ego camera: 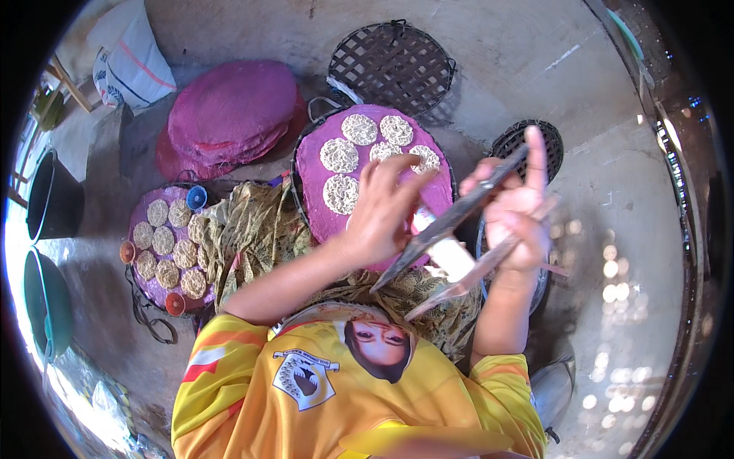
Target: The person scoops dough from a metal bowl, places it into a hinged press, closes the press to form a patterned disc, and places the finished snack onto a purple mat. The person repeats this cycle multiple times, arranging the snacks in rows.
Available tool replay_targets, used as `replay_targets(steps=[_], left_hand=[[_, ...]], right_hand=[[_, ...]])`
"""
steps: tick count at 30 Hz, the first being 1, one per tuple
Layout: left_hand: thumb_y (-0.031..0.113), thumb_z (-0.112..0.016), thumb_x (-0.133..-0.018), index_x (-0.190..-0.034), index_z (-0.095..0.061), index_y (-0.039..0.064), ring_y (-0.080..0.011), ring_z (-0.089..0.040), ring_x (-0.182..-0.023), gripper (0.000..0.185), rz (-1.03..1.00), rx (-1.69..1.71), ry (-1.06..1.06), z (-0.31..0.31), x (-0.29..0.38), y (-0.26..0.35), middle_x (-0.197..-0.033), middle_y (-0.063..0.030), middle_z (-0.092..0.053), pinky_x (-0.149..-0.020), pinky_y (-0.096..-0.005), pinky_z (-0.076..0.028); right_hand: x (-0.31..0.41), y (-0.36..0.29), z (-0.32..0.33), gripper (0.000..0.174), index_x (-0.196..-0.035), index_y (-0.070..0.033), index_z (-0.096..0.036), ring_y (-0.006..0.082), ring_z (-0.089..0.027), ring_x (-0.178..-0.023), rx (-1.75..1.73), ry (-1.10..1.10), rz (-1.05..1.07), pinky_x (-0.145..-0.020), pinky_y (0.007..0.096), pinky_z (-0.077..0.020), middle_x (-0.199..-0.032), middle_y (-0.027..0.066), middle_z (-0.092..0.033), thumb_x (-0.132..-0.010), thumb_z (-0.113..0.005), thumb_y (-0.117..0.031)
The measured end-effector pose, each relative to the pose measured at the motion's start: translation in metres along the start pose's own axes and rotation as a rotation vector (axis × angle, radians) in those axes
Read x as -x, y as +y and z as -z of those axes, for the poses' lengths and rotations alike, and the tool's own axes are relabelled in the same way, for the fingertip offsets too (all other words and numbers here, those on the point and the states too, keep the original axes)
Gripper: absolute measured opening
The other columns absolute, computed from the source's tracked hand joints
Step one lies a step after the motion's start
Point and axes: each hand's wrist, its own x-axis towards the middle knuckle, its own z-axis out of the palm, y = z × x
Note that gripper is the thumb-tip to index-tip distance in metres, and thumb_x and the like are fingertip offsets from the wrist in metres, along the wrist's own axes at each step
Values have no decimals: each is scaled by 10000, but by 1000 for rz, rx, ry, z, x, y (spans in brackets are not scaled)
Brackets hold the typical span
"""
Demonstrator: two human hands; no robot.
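Note:
My left hand point(381, 209), blurred, is palm down over a round tray covered with magenta cloth point(312, 172). Its fingers are bent and apart; whether anything sits under the palm is hidden. Several round nests of pale noodle strands point(339, 194) lie on the cloth around it. My right hand point(519, 221) grips a hand press with two long wooden arms point(453, 226), its index finger pointing away from me. Between the arms, a whitish cylinder point(450, 255) shows partly. The tray rests at my lap over a patterned cloth point(258, 224).
Left of me stands a second magenta-lined tray point(137, 209) with noodle nests and small coloured cups point(196, 197). Beyond are a stack of magenta cloths point(229, 109), a woven sack point(132, 63) and a dark woven basket point(393, 69). Buckets point(54, 195) stand far left.

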Motion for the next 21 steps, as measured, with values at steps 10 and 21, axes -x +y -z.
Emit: replay_targets(steps=[10, 21], left_hand=[[912, -265, -600, -1376, -298, 49, -302, -516, -1075, 1160, 744, 2716, -1180, -64, 81, 55, -1125, -180, -529, -904, -443, -387], [708, -360, -774, -1326, -393, 42, -275, -513, -1049, 865, 628, 3091, -860, -95, 96, 35, -1097, -108, -544, -864, -401, -388]], right_hand=[[-26, 21, 55, 784, -1398, -163, -210, 397, -520, -1019, -181, 14, -397, -904, 515, -419, -1014, 222, -499, -708, -577, -219], [-63, 122, 99, 595, -1288, -115, -340, 409, -568, -885, 205, 301, -961, -796, 509, -449, -974, 241, -534, -723, -518, -172]])
